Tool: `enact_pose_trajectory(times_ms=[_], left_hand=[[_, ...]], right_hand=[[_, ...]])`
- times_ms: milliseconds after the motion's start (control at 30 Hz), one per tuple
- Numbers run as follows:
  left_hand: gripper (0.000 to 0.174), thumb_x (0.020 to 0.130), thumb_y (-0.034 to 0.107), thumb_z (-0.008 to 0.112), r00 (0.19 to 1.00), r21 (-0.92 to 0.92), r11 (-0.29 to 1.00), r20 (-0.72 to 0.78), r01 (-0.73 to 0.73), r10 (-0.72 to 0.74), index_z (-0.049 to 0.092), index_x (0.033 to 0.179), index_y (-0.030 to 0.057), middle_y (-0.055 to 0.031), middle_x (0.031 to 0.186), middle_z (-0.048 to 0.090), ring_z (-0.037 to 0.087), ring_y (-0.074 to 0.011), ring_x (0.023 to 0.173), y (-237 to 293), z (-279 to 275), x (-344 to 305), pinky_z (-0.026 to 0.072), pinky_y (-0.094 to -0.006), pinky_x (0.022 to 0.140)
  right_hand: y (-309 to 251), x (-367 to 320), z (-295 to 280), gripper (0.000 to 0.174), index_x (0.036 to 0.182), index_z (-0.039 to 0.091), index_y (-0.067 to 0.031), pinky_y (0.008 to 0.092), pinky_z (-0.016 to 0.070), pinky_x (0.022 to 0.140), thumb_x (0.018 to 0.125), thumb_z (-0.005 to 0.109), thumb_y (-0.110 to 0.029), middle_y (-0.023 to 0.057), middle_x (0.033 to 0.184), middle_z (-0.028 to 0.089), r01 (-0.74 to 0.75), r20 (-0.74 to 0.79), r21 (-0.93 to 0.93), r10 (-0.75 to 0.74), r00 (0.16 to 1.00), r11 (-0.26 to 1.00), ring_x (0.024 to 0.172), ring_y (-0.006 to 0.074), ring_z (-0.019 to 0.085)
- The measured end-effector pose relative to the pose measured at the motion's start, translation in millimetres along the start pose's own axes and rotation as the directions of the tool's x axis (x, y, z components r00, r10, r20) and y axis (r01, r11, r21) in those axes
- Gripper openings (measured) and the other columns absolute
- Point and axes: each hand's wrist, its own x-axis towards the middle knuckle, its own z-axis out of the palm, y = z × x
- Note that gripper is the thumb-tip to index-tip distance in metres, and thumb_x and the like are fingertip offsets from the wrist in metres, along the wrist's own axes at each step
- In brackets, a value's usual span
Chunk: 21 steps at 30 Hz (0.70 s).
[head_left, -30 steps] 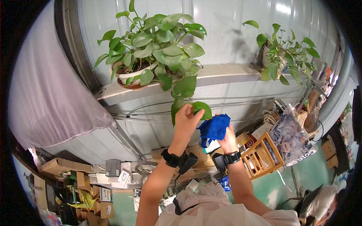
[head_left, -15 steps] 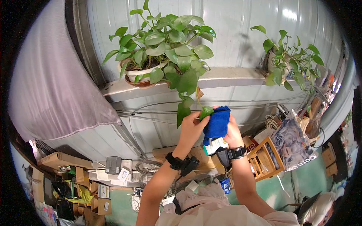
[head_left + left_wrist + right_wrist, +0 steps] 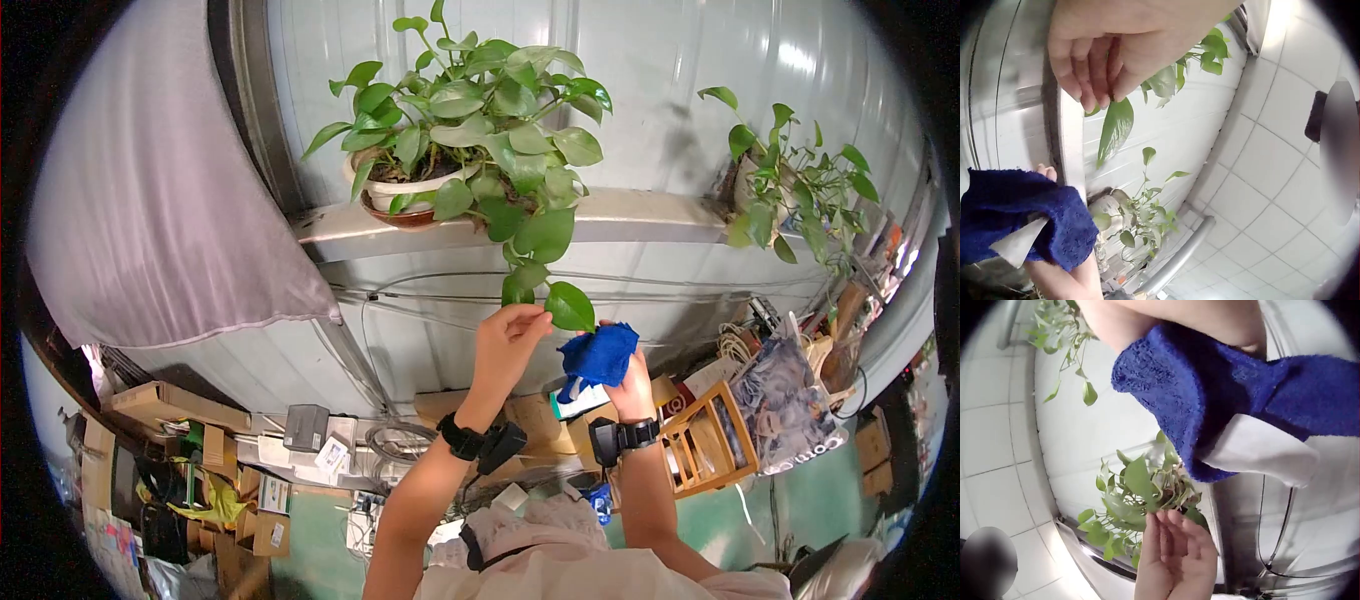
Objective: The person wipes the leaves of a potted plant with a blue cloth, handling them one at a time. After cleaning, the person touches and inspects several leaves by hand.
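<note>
My left hand [image 3: 508, 345] pinches the stem end of a hanging green leaf [image 3: 570, 306] between thumb and fingertips; the left wrist view shows the same leaf [image 3: 1115, 130] below the fingertips. The vine trails from a leafy plant [image 3: 515, 95] in a white pot [image 3: 410, 190] on the ledge. Just right of the leaf, my right hand [image 3: 632, 388] holds a blue cloth [image 3: 600, 355], apart from the leaf. In the right wrist view the cloth [image 3: 1172, 394] drapes from the hand, with a white tag-like piece [image 3: 1260, 450] hanging from it.
A ledge [image 3: 640, 215] runs along the pale metal wall, with a second potted plant [image 3: 790, 190] at its right. Cables cross the wall below. A grey curtain [image 3: 170, 200] hangs at left. Boxes [image 3: 180, 405], a wooden stool [image 3: 708, 440] and a bag [image 3: 785, 400] stand lower down.
The blue cloth has moved away from the leaf, which it was touching half a second ago. The leaf now hangs more fully in view at my left fingertips. The head view has shifted left.
</note>
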Motion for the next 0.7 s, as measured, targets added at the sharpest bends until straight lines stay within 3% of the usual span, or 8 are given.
enact_pose_trajectory(times_ms=[100, 200, 233, 433, 567, 700], left_hand=[[0.019, 0.08, 0.01, 0.06, 1.0, 0.002, 1.0, -0.007, 0.016, -0.016, 0.058, 0.091, -0.005, -0.0091, 0.078, 0.062, 0.061, -0.0131, 0.071, 8.3, -1.6, -3.6, 0.0482, -0.0207, 0.065], [0.018, 0.081, 0.011, 0.06, 1.0, 0.011, 1.0, 0.001, 0.024, -0.024, 0.058, 0.09, -0.004, -0.0085, 0.076, 0.062, 0.061, -0.0123, 0.07, 13.4, -2.6, -6.5, 0.048, -0.0206, 0.063], [0.017, 0.081, 0.011, 0.06, 0.999, -0.017, 0.999, -0.006, 0.031, -0.031, 0.058, 0.089, -0.0039, -0.008, 0.076, 0.062, 0.061, -0.0118, 0.07, 13.4, -2.2, -7.2, 0.0477, -0.0205, 0.062], [0.015, 0.081, 0.011, 0.059, 0.996, -0.153, 0.985, -0.023, 0.077, -0.082, 0.058, 0.087, -0.0026, -0.0063, 0.074, 0.061, 0.06, -0.0111, 0.07, 9.8, 0.0, -9.3, 0.047, -0.0208, 0.06], [0.015, 0.08, 0.012, 0.06, 0.997, -0.145, 0.987, -0.032, 0.071, -0.077, 0.06, 0.087, -0.0013, -0.005, 0.073, 0.061, 0.058, -0.0105, 0.069, 5.7, 7.5, -9.1, 0.045, -0.0214, 0.061], [0.013, 0.079, 0.011, 0.061, 0.997, 0.048, 0.997, -0.058, 0.054, -0.051, 0.062, 0.084, -0.0017, -0.0035, 0.072, 0.06, 0.055, -0.008, 0.066, -2.7, 23.0, -10.6, 0.0424, -0.0202, 0.06]], right_hand=[[4.3, -10.2, -10.2, 0.026, 0.108, 0.044, 0.0001, 0.0444, 0.0434, 0.087, 0.084, 0.048, -0.008, 0.0206, 0.105, 0.054, -0.032, 0.019, 0.099, 0.031, 0.999, 0.995, 0.101, 0.0328, 0.052], [11.1, -16.5, -23.2, 0.029, 0.11, 0.045, 0.0013, 0.0458, 0.0363, 0.094, 0.09, 0.037, -0.019, 0.021, 0.107, 0.052, -0.085, 0.113, 0.179, 0.065, 0.991, 0.98, 0.106, 0.0341, 0.047], [13.2, -17.9, -25.3, 0.027, 0.11, 0.044, -0.0012, 0.0447, 0.0419, 0.089, 0.088, 0.042, -0.016, 0.0201, 0.11, 0.051, -0.065, 0.077, 0.149, 0.054, 0.996, 0.987, 0.107, 0.0327, 0.048], [-3.6, -9.8, -3.2, 0.034, 0.116, 0.042, -0.0021, 0.043, 0.0433, 0.087, 0.088, 0.04, -0.021, 0.0175, 0.12, 0.046, -0.021, 0.047, 0.128, 0.015, 0.999, 0.992, 0.106, 0.0278, 0.049], [0.5, -9.0, 20.7, 0.035, 0.117, 0.042, -0.0027, 0.0392, 0.0447, 0.079, 0.088, 0.041, -0.022, 0.0134, 0.114, 0.049, -0.029, 0.217, 0.018, 0.024, 0.976, 0.999, 0.095, 0.0241, 0.051], [34.5, -7.4, 32.3, 0.027, 0.11, 0.047, -0.0057, 0.0366, 0.0435, 0.083, 0.089, 0.041, -0.022, 0.0092, 0.106, 0.054, -0.052, 0.064, 0.248, 0.037, 0.997, 0.967, 0.095, 0.0218, 0.053]])
